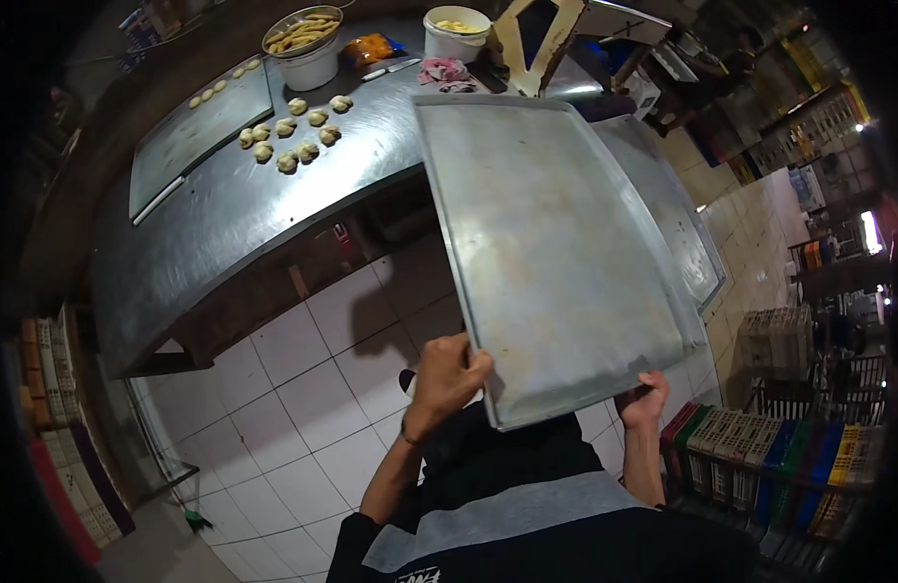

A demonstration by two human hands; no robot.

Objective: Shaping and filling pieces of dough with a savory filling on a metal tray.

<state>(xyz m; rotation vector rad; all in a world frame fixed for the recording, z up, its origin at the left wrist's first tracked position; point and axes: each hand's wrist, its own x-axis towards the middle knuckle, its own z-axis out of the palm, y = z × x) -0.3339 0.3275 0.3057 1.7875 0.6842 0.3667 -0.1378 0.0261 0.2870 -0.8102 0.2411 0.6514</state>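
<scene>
My left hand (445,379) is closed on the near left edge of a large, empty metal baking tray (556,243). My right hand (644,396) grips the same tray at its near right edge, so I hold it tilted in front of me. A second metal tray (690,253) lies partly hidden behind it on the right. On the steel table (361,146), left of the held tray, sit several lumpy dough balls (286,126). Farther left, another tray (186,146) carries a few small dough pieces (207,94), with a white rod (158,201) at its near edge.
At the table's back are a bowl of finger-shaped pieces (301,35), a white bucket (457,34), an orange bag (373,49), a knife (390,68) and a pink cloth (443,71). Stacked plastic crates stand at the right (760,437) and left (55,384) on the tiled floor (264,418).
</scene>
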